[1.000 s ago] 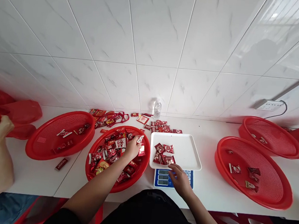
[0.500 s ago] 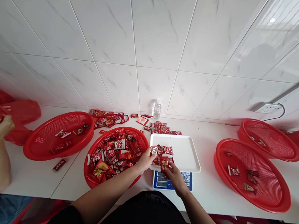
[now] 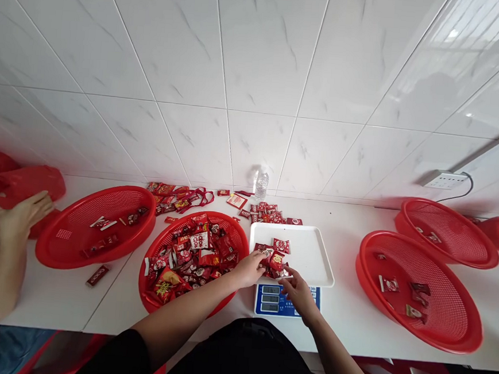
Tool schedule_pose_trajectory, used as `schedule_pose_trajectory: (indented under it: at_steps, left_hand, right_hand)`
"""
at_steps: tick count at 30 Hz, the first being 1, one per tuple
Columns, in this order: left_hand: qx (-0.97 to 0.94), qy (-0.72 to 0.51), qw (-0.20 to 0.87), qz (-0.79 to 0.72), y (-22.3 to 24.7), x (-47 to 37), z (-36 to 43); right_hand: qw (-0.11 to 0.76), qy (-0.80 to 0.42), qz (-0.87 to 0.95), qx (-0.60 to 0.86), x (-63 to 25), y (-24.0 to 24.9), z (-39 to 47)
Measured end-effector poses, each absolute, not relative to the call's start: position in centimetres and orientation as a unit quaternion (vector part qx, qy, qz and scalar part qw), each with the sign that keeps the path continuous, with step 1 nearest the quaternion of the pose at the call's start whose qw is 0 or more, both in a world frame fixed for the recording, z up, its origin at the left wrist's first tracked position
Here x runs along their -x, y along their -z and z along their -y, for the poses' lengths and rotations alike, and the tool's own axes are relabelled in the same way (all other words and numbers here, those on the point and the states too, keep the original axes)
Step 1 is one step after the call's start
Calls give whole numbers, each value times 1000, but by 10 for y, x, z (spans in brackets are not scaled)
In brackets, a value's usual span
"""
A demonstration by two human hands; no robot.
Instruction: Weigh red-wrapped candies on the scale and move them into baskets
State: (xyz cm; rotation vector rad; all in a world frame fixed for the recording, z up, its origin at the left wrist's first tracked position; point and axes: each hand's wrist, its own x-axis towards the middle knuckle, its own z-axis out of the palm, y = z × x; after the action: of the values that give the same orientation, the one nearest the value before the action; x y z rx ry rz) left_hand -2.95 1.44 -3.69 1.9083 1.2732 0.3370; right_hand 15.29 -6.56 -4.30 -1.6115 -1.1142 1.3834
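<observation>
A small pile of red snack packets (image 3: 276, 260) lies on the white weighing tray (image 3: 313, 255), toward its front left. My left hand (image 3: 249, 269) reaches in from the left, its fingers closed on packets in this pile; the fingertips are partly hidden. At the pile's front right, my right hand (image 3: 299, 294) has thumb and forefinger closed at the edge of a packet. Under the tray, the blue panel of the scale (image 3: 270, 299) shows. Beside my left forearm stands a red basket (image 3: 142, 271) heaped with similar packets.
Loose packets (image 3: 267, 213) and a clear bottle (image 3: 261, 186) lie and stand along the wall. Red baskets with a few packets stand left (image 3: 49, 257) and right (image 3: 361, 271), another (image 3: 492, 261) behind. A co-worker's hand (image 3: 20, 212) is by red bags at far left.
Both hands have lowered packets onto the tray pile, and my right hand has moved slightly right and down. The co-worker's hand has moved right and opened out.
</observation>
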Motion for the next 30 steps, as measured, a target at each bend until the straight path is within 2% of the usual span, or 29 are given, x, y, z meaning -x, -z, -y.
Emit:
schedule_pose_trajectory:
  at_steps: [7,14,23,30]
  left_hand:
    - [-749,-202,382,-503,33,37,-13]
    - [-661,-267,343,-611,38,86,-12]
    - [-683,-95,275,-670,72,152,7]
    - [-727,-3,244,-642,91,138,6]
  right_hand:
    - [301,-336,573,684,-165,55,45]
    - [234,-267,640,682,-170,66,-8]
    - [161,-253,672,677,-167,70,2]
    - [198,-238,671,673,-175,65,31]
